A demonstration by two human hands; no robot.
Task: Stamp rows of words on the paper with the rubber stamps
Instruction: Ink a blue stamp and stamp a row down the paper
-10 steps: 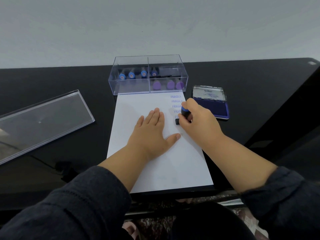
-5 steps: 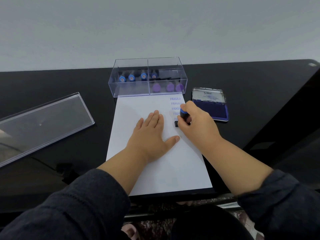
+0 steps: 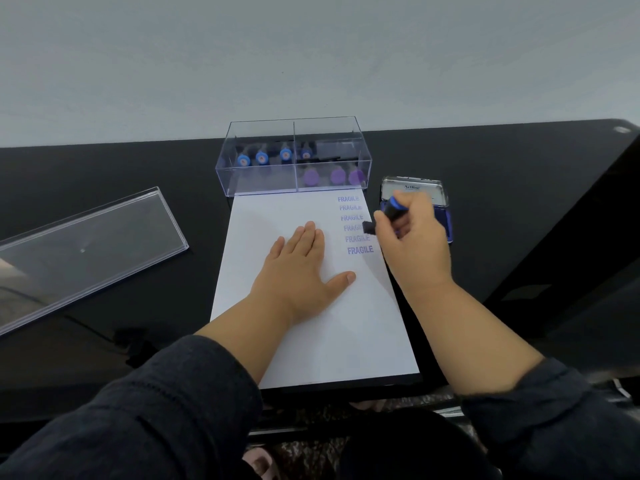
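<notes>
The left hand [image 3: 300,268] lies flat, fingers straight, on the paper [image 3: 311,341], while the right hand [image 3: 412,240] grips the stamp [image 3: 389,214] tilted above the paper's right edge.

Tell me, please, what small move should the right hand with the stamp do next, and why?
Probably carry the stamp a little right and press it on the open ink pad. The right hand holds it lifted off the paper, beside six FRAGILE prints. The left hand lies flat on the sheet.
</notes>
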